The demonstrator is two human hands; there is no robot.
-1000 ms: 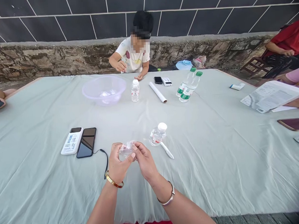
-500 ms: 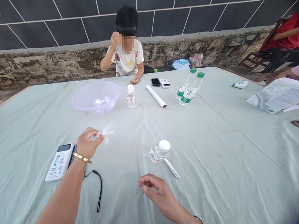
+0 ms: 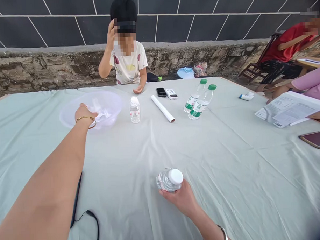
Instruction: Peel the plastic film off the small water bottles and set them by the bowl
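My left hand (image 3: 84, 111) reaches over the near left side of a translucent purple basin (image 3: 114, 97). Its fingers are partly bent around a crumpled clear plastic wrapper (image 3: 95, 103); the fingertips are hard to see. More clear, whitish plastic lies inside the basin. At the front middle, my right hand (image 3: 184, 198) is closed around a small clear water bottle (image 3: 166, 180) with a white cap, the thumb along its near side. The bottle leans slightly. A gold bangle circles my left wrist.
Another small bottle (image 3: 135, 111) stands right of the basin, beside a white paper roll (image 3: 162, 108). Farther right are two green-capped bottles (image 3: 199, 104), papers (image 3: 290, 106) and a phone (image 3: 316, 139). A person (image 3: 129, 61) sits opposite, one hand raised.
My left hand has moved forward with the wrapper, from above the tablecloth to the basin. My right hand has taken hold of the near bottle. The view has shifted.
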